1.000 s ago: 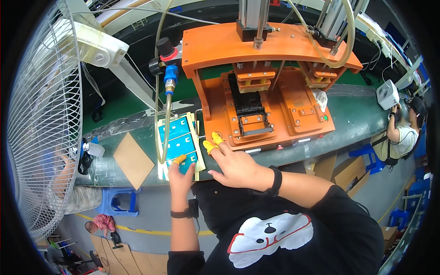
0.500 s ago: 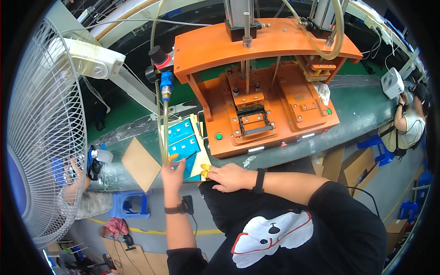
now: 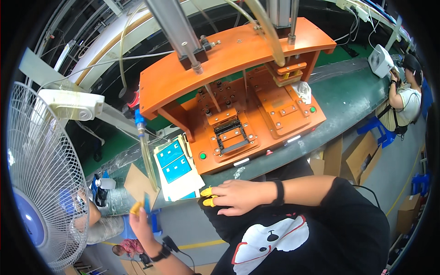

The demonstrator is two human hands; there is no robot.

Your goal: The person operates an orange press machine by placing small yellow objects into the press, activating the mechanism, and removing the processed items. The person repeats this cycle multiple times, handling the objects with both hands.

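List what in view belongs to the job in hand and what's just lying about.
Likely part of the job:
blurred blue piece, in the left hand
blue panels and cream sheets
orange press

Seemingly just lying about:
tan board
white bottle
open cardboard box
crumpled white material

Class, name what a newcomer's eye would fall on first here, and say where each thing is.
The orange press on the green bench, above centre, likely draws the eye first. The big fan along the left edge comes next. Then the yellow finger covers: on the right hand, below centre, and on the left hand, lower left, which holds a blurred blue piece.
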